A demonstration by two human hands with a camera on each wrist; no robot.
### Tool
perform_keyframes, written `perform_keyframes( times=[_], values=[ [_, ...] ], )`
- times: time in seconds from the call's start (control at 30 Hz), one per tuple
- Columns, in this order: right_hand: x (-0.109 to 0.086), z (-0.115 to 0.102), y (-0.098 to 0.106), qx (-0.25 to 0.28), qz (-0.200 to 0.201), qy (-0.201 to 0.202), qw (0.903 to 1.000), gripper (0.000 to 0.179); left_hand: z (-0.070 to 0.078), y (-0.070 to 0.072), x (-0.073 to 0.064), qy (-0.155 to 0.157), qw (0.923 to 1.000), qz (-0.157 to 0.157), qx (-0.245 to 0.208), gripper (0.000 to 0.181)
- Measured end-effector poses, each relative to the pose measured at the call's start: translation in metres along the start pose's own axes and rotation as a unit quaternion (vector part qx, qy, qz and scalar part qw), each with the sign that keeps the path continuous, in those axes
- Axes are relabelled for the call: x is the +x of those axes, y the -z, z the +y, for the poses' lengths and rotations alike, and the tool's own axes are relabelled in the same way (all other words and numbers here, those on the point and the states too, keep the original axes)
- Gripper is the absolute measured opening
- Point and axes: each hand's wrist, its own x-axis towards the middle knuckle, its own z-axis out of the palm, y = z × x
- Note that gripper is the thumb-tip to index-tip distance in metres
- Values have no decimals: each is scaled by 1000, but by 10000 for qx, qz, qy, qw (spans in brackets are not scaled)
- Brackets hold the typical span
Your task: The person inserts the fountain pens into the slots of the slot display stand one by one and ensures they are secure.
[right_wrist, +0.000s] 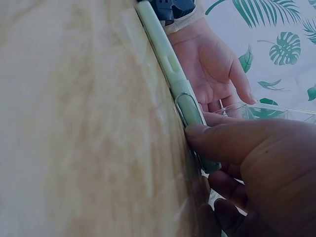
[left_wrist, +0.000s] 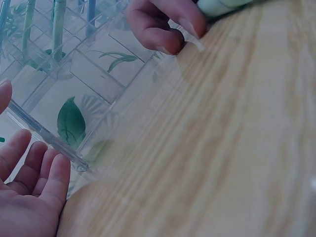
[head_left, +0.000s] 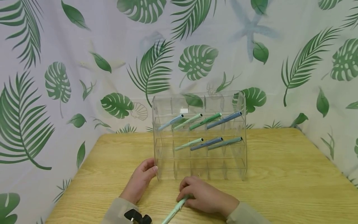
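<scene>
In the head view, a clear acrylic pen rack (head_left: 199, 163) stands on the table, with pens in two of its tiers. My left hand (head_left: 142, 179) is at its lower left edge, thumb by the front and fingers along the outer side. In the left wrist view those fingers (left_wrist: 49, 173) are loosely bent beside the panel edge. In front of the rack, my right hand (head_left: 204, 194) pinches a pale green pen (head_left: 175, 211) near its clip end. The right wrist view shows the thumb over the capped part of this pen (right_wrist: 165, 49), which slants low along the tabletop.
The upper tier carries several pens: light blue (head_left: 171, 122), pale green (head_left: 188, 121), green (head_left: 205, 121) and blue (head_left: 224, 120). Lower down sit a pale green pen (head_left: 189, 144), a blue one (head_left: 207, 144) and a grey-green one (head_left: 225, 143). A leaf-print cloth (head_left: 112, 81) hangs behind the table (head_left: 288, 174).
</scene>
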Motion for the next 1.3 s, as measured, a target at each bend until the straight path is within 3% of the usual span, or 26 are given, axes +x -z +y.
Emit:
perform_keyframes(
  times=[0.43,0.8,1.03,1.3],
  values=[
    [-1,3,1,58,69,235,9997,20,4,-3,0,69,10000,70,-12,43],
    [-2,5,4,432,-32,208,9988,16,4,-2,0,88,9999,82,1,45],
    [-6,9,8,1229,-252,-200,9919,8,2,-2,0,77,9999,51,109,45],
    [-7,10,11,1665,-289,-264,9853,8,5,-3,0,44,9999,72,87,45]
  ],
)
